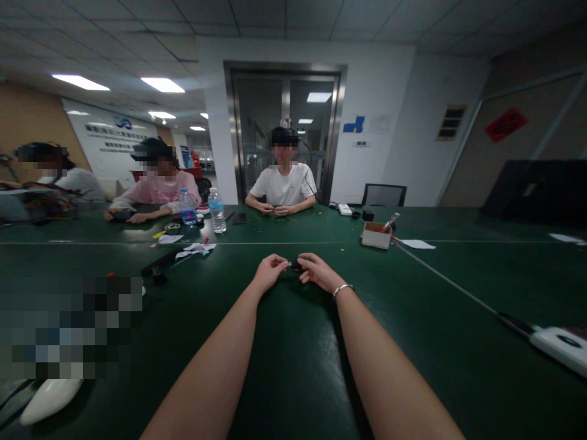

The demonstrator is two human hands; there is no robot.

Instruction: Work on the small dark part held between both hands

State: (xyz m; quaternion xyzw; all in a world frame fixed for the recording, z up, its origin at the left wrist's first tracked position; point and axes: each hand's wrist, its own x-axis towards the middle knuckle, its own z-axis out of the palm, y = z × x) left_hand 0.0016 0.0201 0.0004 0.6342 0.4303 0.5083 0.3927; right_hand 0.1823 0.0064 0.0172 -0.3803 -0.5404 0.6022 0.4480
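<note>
Both arms stretch forward over the dark green table (293, 342). Between the fingertips of my two hands is a small black object with a light, metal-looking end (296, 265); its kind is too small to make out. My left hand (271, 272) is closed in a pinch on the light end. On the other side, my right hand (318, 272), with a silver bangle (343, 289) at its wrist, pinches the black part between thumb and fingers. The object is held just above the tabletop, partly covered by the fingers.
A small cardboard box (376, 236) stands ahead to the right. White power strip (560, 347) and cable lie at right. Two water bottles (217, 211) and papers (195, 249) are ahead left. A co-worker (287, 186) sits opposite; others sit farther left.
</note>
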